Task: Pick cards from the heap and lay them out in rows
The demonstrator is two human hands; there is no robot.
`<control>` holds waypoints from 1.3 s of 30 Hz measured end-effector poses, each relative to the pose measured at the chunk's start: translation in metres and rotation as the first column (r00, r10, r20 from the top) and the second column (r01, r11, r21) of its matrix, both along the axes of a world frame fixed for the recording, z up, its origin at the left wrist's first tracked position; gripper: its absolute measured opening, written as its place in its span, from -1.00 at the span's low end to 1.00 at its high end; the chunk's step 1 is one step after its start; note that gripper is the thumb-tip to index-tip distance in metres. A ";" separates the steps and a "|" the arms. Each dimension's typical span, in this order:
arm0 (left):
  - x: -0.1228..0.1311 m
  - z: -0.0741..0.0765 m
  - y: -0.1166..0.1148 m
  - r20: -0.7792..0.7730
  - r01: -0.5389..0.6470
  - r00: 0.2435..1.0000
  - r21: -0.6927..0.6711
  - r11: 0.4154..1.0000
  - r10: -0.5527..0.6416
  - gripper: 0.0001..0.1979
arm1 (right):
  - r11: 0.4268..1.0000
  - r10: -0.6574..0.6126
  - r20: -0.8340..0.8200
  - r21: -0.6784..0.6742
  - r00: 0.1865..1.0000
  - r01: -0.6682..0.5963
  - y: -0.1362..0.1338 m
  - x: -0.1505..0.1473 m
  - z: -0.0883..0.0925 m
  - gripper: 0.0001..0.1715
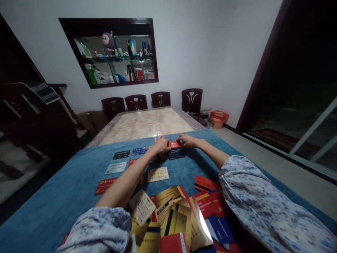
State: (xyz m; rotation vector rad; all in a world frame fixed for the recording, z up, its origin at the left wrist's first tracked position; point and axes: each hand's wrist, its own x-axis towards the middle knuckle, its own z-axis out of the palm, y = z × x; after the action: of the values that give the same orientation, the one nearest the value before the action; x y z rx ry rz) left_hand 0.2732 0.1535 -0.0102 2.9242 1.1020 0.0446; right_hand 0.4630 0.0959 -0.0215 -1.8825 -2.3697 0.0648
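Both my arms reach far across a blue cloth [65, 182] on the table. My left hand [161, 144] and my right hand [185, 140] grip a small red card [174, 144] from either side, near the cloth's far edge. A dark blue card [176, 154] lies just below the red one. Other cards are laid out in rows: a black one [121, 154], a blue one [139, 151], a pale one [116, 167], a cream one [157, 174] and a red one [105, 186]. A loose heap of gold, red and blue cards [179, 218] lies close to me.
Beyond the cloth the marble tabletop [147, 123] runs to several dark chairs [192, 100] by the wall. A glass shelf niche [116, 56] holds bottles and a plush toy. A red box [219, 116] sits on the floor at right, beside a sliding door [302, 133].
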 end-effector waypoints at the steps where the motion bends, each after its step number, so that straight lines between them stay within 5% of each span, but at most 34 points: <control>1: 0.002 -0.001 0.001 -0.010 -0.004 1.000 -0.004 1.000 0.004 -0.65 | 1.000 -0.010 0.007 -0.007 1.000 0.011 0.002 0.000 -0.002 -0.67; 19: 0.015 0.000 0.011 -0.178 -0.050 0.983 -0.056 0.997 0.039 -0.78 | 0.993 -0.090 0.005 -0.080 0.996 0.090 0.005 -0.002 -0.001 -0.56; 31: 0.019 -0.003 0.012 -0.216 -0.052 0.975 -0.042 0.998 0.041 -0.68 | 0.991 -0.127 -0.069 -0.055 0.989 0.124 -0.002 -0.003 -0.001 -0.49; 39: 0.017 0.015 0.020 -0.209 -0.058 0.977 -0.065 0.996 0.043 -0.62 | 0.992 -0.116 -0.134 0.023 0.984 0.120 -0.032 0.002 0.012 -0.40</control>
State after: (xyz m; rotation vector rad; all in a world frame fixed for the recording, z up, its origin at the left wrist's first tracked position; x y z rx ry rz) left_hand 0.2898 0.1731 0.0046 2.8890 1.1763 -0.2990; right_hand 0.4647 0.0637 -0.0098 -1.9353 -2.1569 0.1371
